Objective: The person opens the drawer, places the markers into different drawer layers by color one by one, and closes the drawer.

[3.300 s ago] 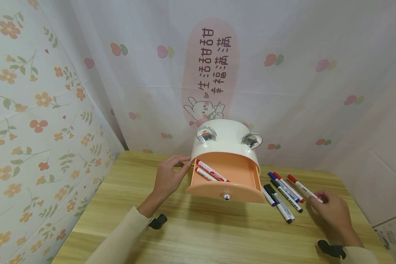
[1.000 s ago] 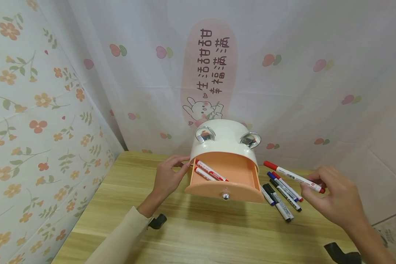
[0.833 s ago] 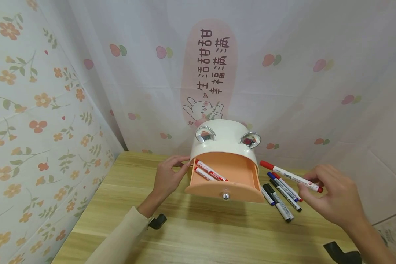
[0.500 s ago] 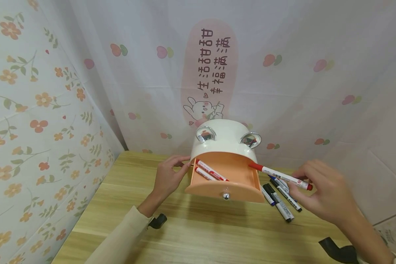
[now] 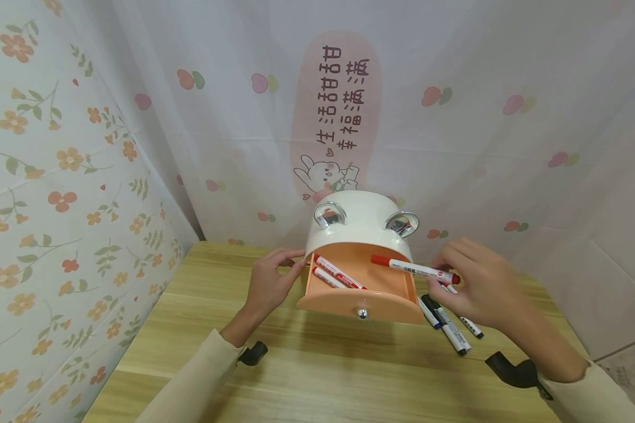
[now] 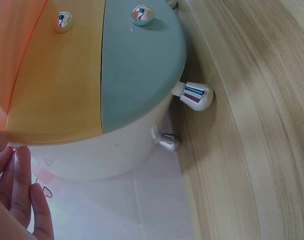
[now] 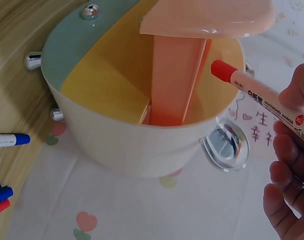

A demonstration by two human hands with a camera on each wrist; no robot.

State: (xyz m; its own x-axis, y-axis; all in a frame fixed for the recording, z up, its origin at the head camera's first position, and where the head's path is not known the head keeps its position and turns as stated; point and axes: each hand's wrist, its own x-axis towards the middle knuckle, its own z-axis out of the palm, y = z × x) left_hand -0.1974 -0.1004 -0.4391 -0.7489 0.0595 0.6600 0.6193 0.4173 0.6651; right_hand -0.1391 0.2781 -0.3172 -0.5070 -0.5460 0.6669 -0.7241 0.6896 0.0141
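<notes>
My right hand point(image 5: 476, 282) pinches a red-capped whiteboard marker point(image 5: 410, 268) near its tail end. Its cap points left over the pulled-out orange drawer point(image 5: 386, 276), and the same marker point(image 7: 262, 95) shows in the right wrist view. Two red-and-white markers point(image 5: 344, 275) lie inside the drawer at its left side. The drawer belongs to a white rounded box point(image 5: 362, 220) with shiny ear-like rings. Against the box's left side rest the fingertips of my left hand point(image 5: 275, 279), and in the left wrist view its fingers point(image 6: 22, 185) are extended at the box edge.
Several markers, with a black-capped one point(image 5: 447, 323) among them, lie on the wooden table point(image 5: 296, 376) right of the drawer, partly under my right hand. A printed curtain point(image 5: 233, 147) hangs behind the box. Yellow and green drawer fronts point(image 6: 142, 70) appear lower on the box.
My right hand has picked the red marker up from the table's right side and carried it left until its cap overlaps the drawer. The left hand and drawer have stayed in place.
</notes>
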